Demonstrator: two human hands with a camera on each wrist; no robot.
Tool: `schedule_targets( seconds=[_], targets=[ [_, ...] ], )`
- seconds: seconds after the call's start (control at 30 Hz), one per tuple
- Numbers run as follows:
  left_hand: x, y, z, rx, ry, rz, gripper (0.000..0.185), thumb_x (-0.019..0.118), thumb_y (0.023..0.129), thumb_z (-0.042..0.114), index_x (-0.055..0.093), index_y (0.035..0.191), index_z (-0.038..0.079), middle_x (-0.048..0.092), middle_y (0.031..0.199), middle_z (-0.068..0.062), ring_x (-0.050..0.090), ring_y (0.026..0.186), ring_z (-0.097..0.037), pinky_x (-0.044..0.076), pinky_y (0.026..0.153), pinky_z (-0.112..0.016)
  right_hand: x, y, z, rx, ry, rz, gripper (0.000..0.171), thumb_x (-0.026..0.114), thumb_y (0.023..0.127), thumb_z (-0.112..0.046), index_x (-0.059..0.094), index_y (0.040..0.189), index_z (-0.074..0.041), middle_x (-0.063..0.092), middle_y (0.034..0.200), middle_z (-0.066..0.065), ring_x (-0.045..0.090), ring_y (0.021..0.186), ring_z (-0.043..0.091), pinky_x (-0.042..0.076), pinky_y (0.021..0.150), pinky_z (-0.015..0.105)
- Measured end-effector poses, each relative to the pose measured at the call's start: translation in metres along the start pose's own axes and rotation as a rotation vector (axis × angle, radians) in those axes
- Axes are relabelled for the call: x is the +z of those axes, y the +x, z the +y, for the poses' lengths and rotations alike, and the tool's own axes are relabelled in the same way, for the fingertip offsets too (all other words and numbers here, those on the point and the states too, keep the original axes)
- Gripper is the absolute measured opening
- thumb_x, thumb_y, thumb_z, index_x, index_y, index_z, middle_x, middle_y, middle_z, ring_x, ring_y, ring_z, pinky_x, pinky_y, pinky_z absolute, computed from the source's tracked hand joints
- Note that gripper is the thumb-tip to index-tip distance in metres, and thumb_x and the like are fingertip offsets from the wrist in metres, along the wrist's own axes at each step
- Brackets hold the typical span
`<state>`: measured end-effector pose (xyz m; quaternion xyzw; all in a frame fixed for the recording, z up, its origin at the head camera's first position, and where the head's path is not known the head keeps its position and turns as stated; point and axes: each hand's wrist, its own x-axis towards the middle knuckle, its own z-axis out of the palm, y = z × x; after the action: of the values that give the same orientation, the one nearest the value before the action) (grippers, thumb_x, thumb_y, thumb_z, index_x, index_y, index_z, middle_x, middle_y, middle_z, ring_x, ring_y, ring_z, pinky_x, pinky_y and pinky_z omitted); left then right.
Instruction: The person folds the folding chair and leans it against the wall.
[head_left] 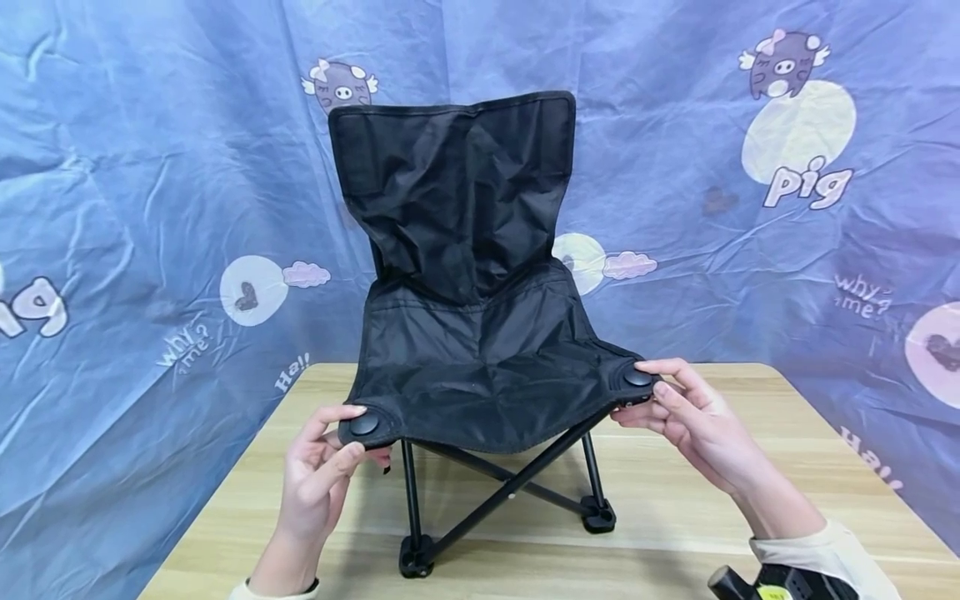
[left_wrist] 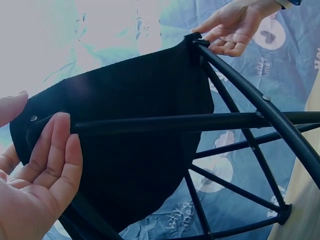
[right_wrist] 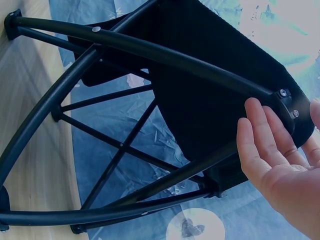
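A small black folding chair (head_left: 465, 350) with a fabric seat and back stands on its crossed metal legs (head_left: 510, 487) on a wooden table (head_left: 712, 517). My left hand (head_left: 351, 429) pinches the seat's front left corner, thumb on top beside the round cap and fingers beneath. In the left wrist view, the fingers (left_wrist: 55, 150) lie along the frame tube under that corner. My right hand (head_left: 643, 392) pinches the front right corner the same way. From below, its fingers (right_wrist: 265, 135) reach up to the riveted corner joint (right_wrist: 287, 100).
A wrinkled blue cloth (head_left: 150, 167) printed with pigs and words hangs close behind and on both sides of the table. The chair's feet (head_left: 416, 558) stand near the table's front edge. A wrist-worn device (head_left: 780, 583) shows at the bottom right.
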<state>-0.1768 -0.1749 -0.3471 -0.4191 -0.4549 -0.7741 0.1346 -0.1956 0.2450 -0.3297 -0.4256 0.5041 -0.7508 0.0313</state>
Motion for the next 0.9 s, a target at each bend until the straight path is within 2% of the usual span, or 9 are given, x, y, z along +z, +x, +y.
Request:
schedule_targets(
  seconds=[0.23,0.43,0.9],
  targets=[
    [0.0004,0.0002,0.0006,0.011,-0.044,-0.019,0.043,0.04,0.091,-0.021,0.058,0.126,-0.004,0.074,0.096,-0.018,0.073,0.082,-0.023,0.06,0.073,-0.033,0.0001,0.0003,0.0002,-0.004,-0.004,-0.004,0.045,0.02,0.106,0.005,0.046,0.142,-0.007,0.062,0.126,0.015,0.068,0.107,0.031,0.052,0.098,0.036],
    [0.0015,0.0001,0.0009,0.009,-0.004,-0.007,0.048,0.038,0.09,-0.02,0.06,0.128,0.001,0.074,0.098,-0.015,0.073,0.082,-0.02,0.06,0.073,-0.032,0.0,0.001,-0.0005,-0.002,-0.015,-0.001,0.045,0.021,0.106,0.005,0.046,0.142,-0.007,0.062,0.126,0.015,0.068,0.107,0.031,0.052,0.098,0.036],
    [0.0002,0.002,0.0034,-0.008,-0.008,0.0,0.042,0.043,0.092,-0.018,0.061,0.126,0.0,0.074,0.098,-0.017,0.074,0.081,-0.022,0.06,0.071,-0.033,0.0007,0.0026,-0.0033,0.023,-0.031,0.0,0.043,0.023,0.107,0.004,0.047,0.141,-0.008,0.062,0.124,0.015,0.068,0.107,0.031,0.051,0.099,0.035]
  ],
)
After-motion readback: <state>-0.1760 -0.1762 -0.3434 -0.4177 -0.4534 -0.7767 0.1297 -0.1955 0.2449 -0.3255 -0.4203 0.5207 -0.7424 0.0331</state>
